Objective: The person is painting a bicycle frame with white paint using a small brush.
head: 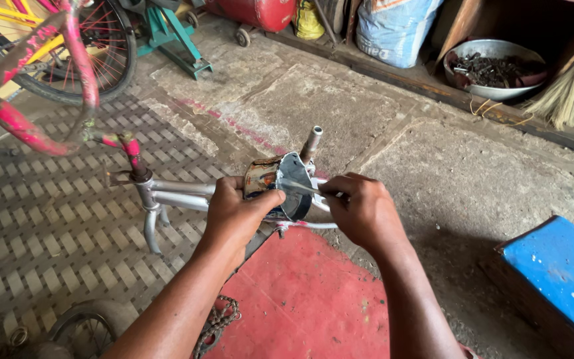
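Observation:
My left hand grips a rusty open tin can tilted on its side, its round mouth facing right. With my right hand I hold a thin metal stick whose tip reaches into the can's mouth. Both hands hover over a silver bicycle frame lying on the ground, with a short silver tube poking up just behind the can. A pink bicycle frame joins it at the left.
A bicycle wheel stands at top left, a small tyre and a chain lie near me. A blue box sits at right. A metal bowl of parts, a broom and sacks line the back.

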